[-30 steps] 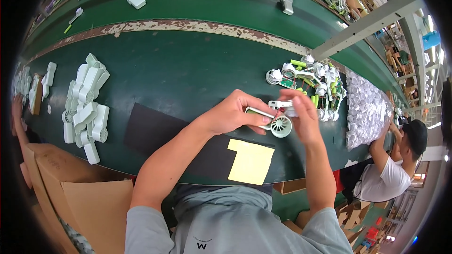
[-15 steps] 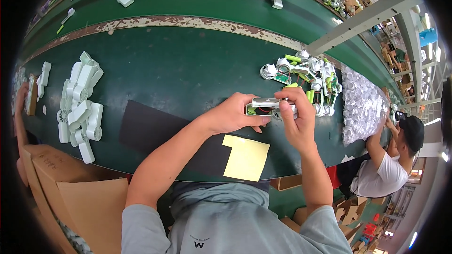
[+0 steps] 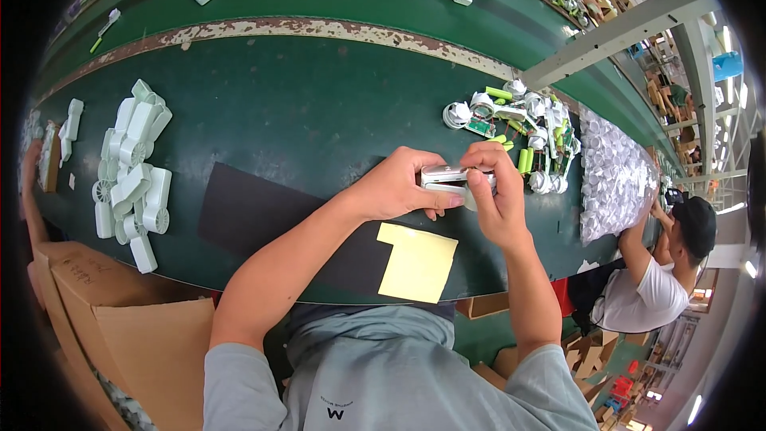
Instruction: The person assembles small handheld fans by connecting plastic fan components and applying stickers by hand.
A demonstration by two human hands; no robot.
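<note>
Both hands grip a small pale casing (image 3: pixel 444 176), apparently a handheld fan's housing, above the bench in front of me. My left hand (image 3: pixel 392 187) is closed round its left end, thumb along the near side. At the other end, my right hand (image 3: pixel 498 195) is closed with thumb and fingers pinching the casing. A dark gap shows between the casing's two halves; its right end is mostly behind my right fingers. Just beyond my right hand lies a heap of white fan motors with green batteries and circuit boards (image 3: pixel 519 129).
Pale green fan shells (image 3: pixel 134 183) are piled at the left. A black mat (image 3: pixel 254 209) and yellow paper (image 3: pixel 419 265) lie before me. At the right are a clear bag of white parts (image 3: pixel 613 179) and a co-worker (image 3: pixel 650 271). A cardboard box (image 3: pixel 152 339) stands lower left.
The casing's halves have come closer together. The green battery and wires seen inside it are now hidden. My right hand has shifted slightly left.
</note>
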